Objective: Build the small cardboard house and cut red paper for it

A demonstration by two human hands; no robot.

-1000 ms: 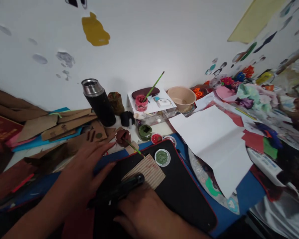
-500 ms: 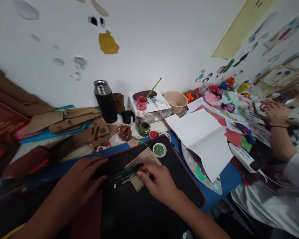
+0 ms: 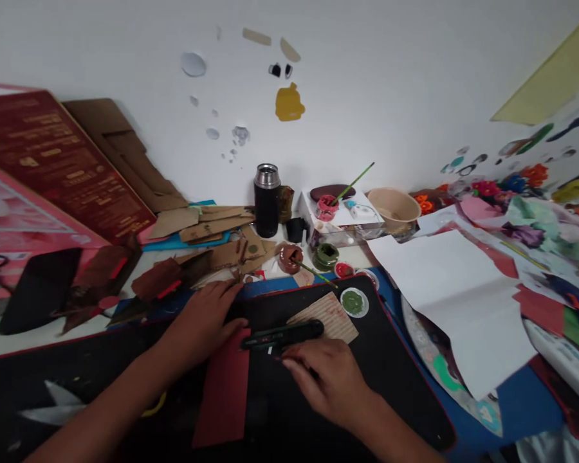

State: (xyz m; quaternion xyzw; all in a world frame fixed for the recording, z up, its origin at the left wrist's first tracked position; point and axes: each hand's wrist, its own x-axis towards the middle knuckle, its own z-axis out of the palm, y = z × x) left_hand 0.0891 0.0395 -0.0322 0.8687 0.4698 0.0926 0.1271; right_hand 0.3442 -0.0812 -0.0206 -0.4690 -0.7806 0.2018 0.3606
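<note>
My left hand (image 3: 206,325) is open, with its fingers spread over the black mat (image 3: 280,411). Its thumb rests at the upper end of a dark red card strip (image 3: 224,392). A long dark tool (image 3: 284,334) with small markings lies across the mat between my hands; its exact kind is unclear. My right hand (image 3: 330,373) is just below that tool, thumb and fingertips pinched together; anything between them is too small to make out. Beyond the tool lies a piece of corrugated cardboard (image 3: 330,310). A tiny white scrap (image 3: 269,350) is beside the tool.
A dish of green paint (image 3: 354,302) stands at the mat's far corner. Behind it are paint jars (image 3: 325,256) and a black flask (image 3: 267,206). White paper (image 3: 456,289) covers the right side. Scissors (image 3: 58,405) lie at the left, near cardboard scraps (image 3: 222,225).
My view has turned left, so the co-worker's arm is out of sight. My right hand has come off the dark tool and is now below it. More of the red strip shows.
</note>
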